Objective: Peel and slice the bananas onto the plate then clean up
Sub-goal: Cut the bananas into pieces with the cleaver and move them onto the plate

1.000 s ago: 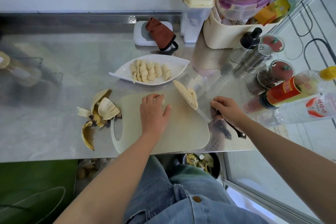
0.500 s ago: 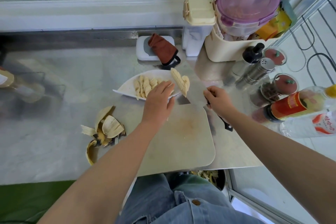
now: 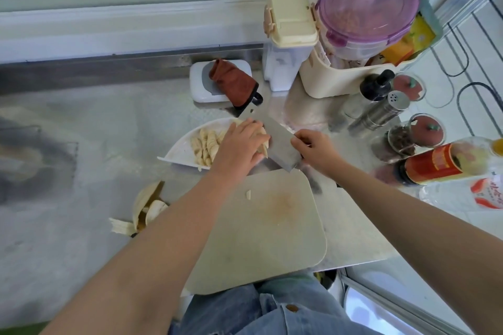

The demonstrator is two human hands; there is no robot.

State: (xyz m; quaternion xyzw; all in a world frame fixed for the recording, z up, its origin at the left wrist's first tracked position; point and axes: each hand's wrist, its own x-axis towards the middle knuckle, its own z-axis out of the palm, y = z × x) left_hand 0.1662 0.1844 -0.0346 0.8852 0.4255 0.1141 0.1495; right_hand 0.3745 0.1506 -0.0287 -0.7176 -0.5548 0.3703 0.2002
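The banana slices point(image 3: 204, 144) are pale cream, cut long and thin, lying in a loose overlapping row on the plate point(image 3: 177, 153), which is white, glossy and leaf-shaped with a pointed tip. The left hand point(image 3: 239, 145) lies over the right end of that row, fingers close together and nearly straight, pressing more slices against the flat of the knife point(image 3: 277, 141). The blade is broad, rectangular bright steel, tilted over the plate's edge. The right hand point(image 3: 313, 149) has its fingers wrapped tight round the handle, which is hidden. One small bit point(image 3: 248, 195) sits on the board point(image 3: 272, 231), a matte off-white slab with rounded corners and a faint brown stain. Limp peels point(image 3: 148, 209) lie on the brushed steel counter point(image 3: 81, 171) to the left
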